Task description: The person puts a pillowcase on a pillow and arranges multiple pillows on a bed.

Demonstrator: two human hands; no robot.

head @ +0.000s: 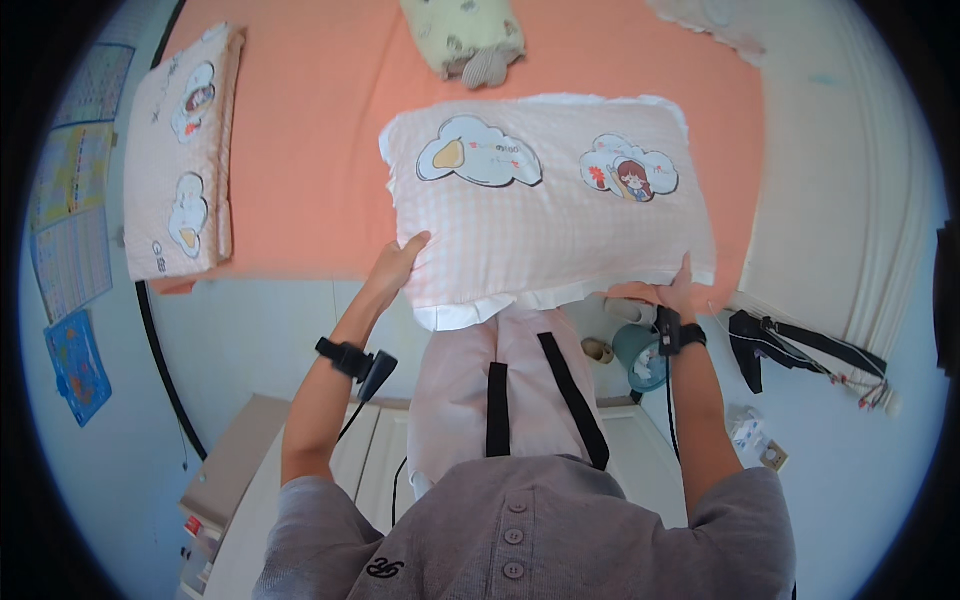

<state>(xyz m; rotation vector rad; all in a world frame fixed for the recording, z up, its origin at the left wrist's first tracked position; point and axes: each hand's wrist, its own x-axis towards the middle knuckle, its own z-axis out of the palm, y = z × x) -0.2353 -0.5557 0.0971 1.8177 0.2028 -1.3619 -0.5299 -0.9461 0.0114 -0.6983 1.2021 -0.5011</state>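
Note:
A pink checked pillow with a white ruffled edge and cartoon cloud prints is held in front of me, over the near edge of the bed. My left hand grips its left side near the bottom corner, thumb on top. At the lower right corner, my right hand has hold of it with the thumb upward; its other fingers are hidden beneath. Under and behind the pillow spreads an orange bed sheet.
A folded pink quilt lies at the bed's left end. Farther back is a pale green pillow. Below the bed's right side stand a teal bin and a brown slipper. A cream curtain hangs at right.

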